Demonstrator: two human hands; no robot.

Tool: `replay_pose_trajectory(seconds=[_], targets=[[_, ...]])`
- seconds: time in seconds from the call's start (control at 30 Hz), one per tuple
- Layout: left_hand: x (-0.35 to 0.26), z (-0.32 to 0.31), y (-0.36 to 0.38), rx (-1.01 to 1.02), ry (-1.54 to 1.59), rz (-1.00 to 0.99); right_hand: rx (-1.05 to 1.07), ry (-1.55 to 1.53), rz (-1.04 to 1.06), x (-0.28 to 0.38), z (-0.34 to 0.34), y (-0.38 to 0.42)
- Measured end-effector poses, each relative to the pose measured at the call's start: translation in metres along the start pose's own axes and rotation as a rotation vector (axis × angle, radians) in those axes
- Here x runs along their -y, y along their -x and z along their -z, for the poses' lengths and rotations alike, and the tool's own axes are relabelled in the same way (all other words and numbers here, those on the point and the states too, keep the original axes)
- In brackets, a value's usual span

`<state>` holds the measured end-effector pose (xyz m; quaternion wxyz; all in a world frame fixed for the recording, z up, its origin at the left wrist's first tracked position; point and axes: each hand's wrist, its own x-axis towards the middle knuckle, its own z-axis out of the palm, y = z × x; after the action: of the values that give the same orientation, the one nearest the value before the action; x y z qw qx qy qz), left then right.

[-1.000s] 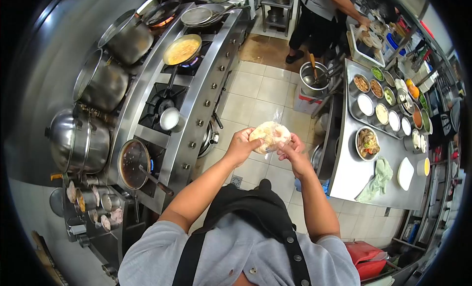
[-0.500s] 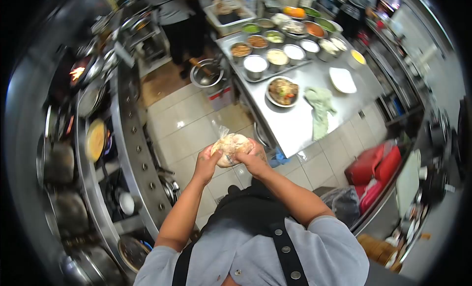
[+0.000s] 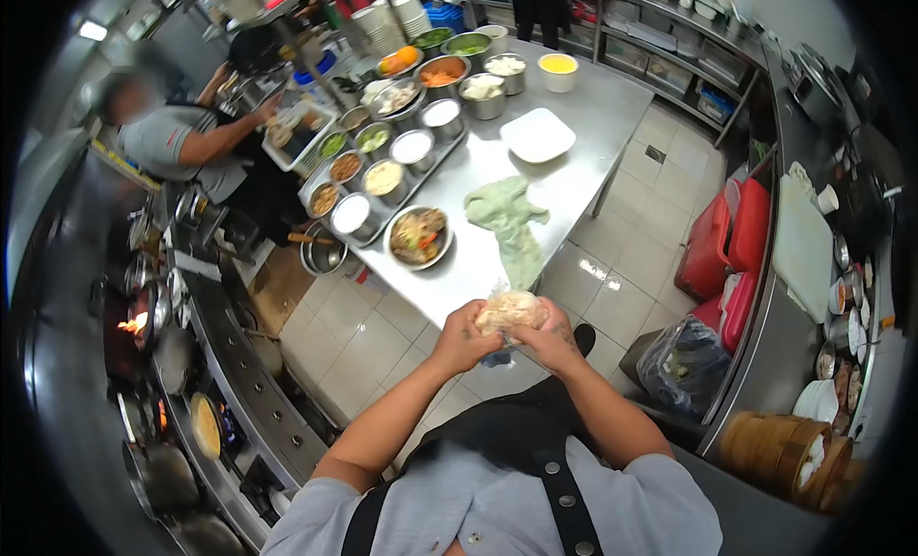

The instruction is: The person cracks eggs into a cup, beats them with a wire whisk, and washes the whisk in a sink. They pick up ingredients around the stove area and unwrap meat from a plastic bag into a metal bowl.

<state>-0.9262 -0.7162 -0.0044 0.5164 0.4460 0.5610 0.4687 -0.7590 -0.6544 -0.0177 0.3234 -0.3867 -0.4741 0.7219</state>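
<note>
1. Head view: The left hand (image 3: 462, 338) and the right hand (image 3: 545, 338) both hold a clear plastic bag of pale food (image 3: 511, 310) in front of the person's chest. It is up in the air, just beside the near edge of the steel table (image 3: 564, 188).
2. The fingers of both hands are curled and pressed on the bag, one hand on each side.
3. On the table near the bag lie a green cloth (image 3: 507, 221) and a bowl of mixed food (image 3: 418, 237). Farther back are small metal bowls of toppings (image 3: 382, 178) and a white plate (image 3: 538, 134).
4. Another person (image 3: 182, 140) works at the far end, by the stove (image 3: 143, 317) with a flame.
5. The bag looks soft and slippery. I think a hard squeeze could make it split, or a loose hold could let it drop on the tiled floor (image 3: 354, 336).
</note>
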Motion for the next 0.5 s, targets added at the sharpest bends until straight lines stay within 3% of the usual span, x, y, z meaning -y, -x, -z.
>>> replay_pose_trajectory(seconds=[0.2, 0.3, 0.4, 0.5], targets=[[0.007, -0.105, -0.158, 0.059, -0.215, 0.148, -0.040, -0.040, 0.007, -0.018, 0.164, -0.078], [0.017, -0.145, -0.230, 0.058, -0.252, 0.124, -0.057, -0.357, -0.092, -0.035, 0.252, -0.134], [0.022, -0.168, -0.280, 0.071, -0.383, 0.142, -0.254, -0.334, -0.237, -0.052, 0.340, -0.195], [0.025, -0.184, -0.321, 0.058, -0.588, 0.100, -0.358, -0.227, -0.243, -0.080, 0.403, -0.260]])
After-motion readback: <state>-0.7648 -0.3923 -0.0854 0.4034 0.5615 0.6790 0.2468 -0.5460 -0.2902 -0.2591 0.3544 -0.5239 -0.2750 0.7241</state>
